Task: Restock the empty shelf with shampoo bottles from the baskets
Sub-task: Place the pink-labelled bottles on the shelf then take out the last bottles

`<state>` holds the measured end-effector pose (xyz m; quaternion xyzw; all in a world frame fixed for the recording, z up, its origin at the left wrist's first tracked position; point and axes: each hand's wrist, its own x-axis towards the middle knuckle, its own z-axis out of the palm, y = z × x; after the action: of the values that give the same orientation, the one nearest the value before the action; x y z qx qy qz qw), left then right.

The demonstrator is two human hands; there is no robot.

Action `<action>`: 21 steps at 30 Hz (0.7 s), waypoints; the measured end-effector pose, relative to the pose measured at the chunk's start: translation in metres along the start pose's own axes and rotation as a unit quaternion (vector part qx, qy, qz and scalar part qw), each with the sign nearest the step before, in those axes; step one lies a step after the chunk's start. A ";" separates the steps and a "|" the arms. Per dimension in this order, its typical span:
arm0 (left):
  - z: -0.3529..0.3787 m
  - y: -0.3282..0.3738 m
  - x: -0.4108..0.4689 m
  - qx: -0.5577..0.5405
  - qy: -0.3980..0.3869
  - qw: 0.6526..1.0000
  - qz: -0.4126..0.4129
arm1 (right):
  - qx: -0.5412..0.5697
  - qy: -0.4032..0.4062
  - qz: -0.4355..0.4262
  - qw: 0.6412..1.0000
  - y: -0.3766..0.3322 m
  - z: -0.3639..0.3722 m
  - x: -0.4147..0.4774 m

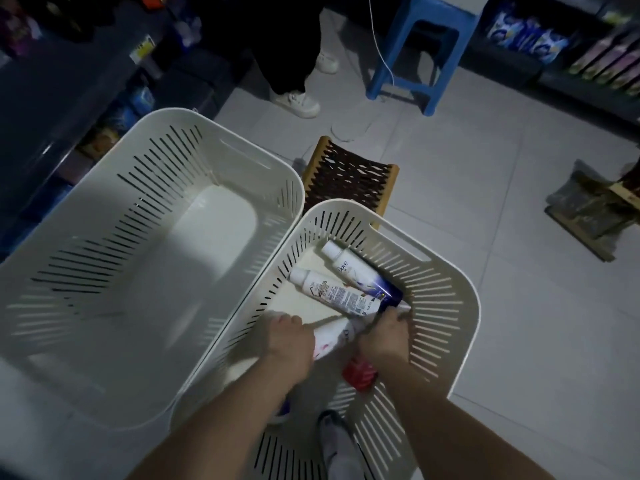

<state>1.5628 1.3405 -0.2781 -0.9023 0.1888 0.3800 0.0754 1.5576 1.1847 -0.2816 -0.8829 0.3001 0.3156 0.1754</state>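
Left basket (104, 209) at 9 o'clock. In right basket (460, 282), 1 white bottle (332, 336) is gripped by left hand (291, 339); grip of right hand (381, 336) cannot be told, 2 bottles (346, 271) at its 12 o'clock. Tiled floor (485, 168), blue stool (426, 46) at 1 o'clock.

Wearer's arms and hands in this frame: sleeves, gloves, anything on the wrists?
Both forearms are bare to the frame edge, with no sleeves showing. The left hand and right hand are ungloved. No watch or ring is visible, and there are no cables or markings on them.
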 end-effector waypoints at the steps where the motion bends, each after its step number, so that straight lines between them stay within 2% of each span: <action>1: 0.006 0.001 -0.007 -0.015 -0.026 0.999 -0.014 | 0.030 0.020 0.016 0.999 0.001 0.005 -0.001; 6: 0.016 -0.001 -0.028 -0.123 -0.073 0.985 -0.098 | 0.114 0.105 0.066 0.986 0.003 0.018 0.004; 8: 0.014 -0.005 -0.030 -0.206 -0.098 0.966 -0.123 | 0.161 0.128 0.079 0.975 0.001 0.020 0.004; 11: 0.017 -0.014 -0.028 -0.375 -0.166 0.903 -0.130 | 0.227 0.146 0.097 0.958 -0.004 0.026 -0.004; 14: 0.021 -0.019 -0.031 -0.584 -0.213 0.772 -0.132 | 0.238 0.130 0.119 0.955 -0.006 0.040 -0.007; 16: 0.020 -0.021 -0.035 -0.653 -0.212 0.714 -0.135 | 0.211 0.092 0.130 0.964 -0.002 0.052 -0.008; 18: 0.022 -0.023 -0.037 -0.674 -0.205 0.694 -0.152 | 0.209 0.042 0.126 0.969 0.001 0.062 -0.013; 21: 0.024 -0.027 -0.039 -0.658 -0.204 0.705 -0.170 | 0.245 -0.019 0.129 0.961 -0.005 0.068 -0.029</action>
<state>1.5330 1.3831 -0.2670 -0.6398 -0.2855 0.5636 -0.4377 1.5119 1.2342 -0.3125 -0.7608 0.4757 0.2691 0.3498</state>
